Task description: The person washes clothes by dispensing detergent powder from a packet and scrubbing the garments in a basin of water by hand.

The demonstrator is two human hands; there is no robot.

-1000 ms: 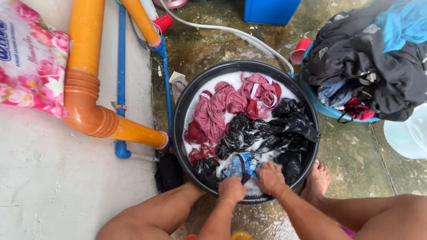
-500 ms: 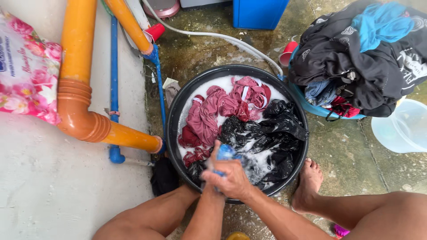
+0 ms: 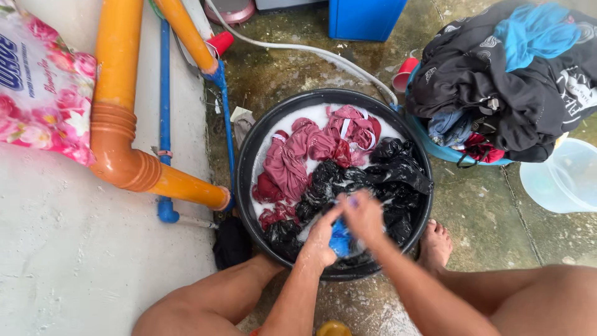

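Note:
A round black basin (image 3: 249, 163) on the wet floor holds soapy water, maroon-red clothes (image 3: 297, 157) at its far left and black clothes (image 3: 385, 175) at its right. Over the near side of the basin, my left hand (image 3: 320, 239) and my right hand (image 3: 362, 214) both grip a small blue garment (image 3: 339, 239) between them. The hands are blurred with motion. Part of the blue garment is hidden under my fingers.
A blue tub (image 3: 438, 148) piled with dark and blue laundry (image 3: 510, 81) stands at the right, a clear plastic bowl (image 3: 559, 177) beside it. Orange pipes (image 3: 115, 118), a blue pipe (image 3: 165, 112) and a pink flowered detergent bag (image 3: 40, 81) are at the left. My foot (image 3: 435, 246) rests by the basin.
My hands, clasped together on the blue garment half a second ago, have shifted right and spread slightly, still rubbing it. The view has shifted a little.

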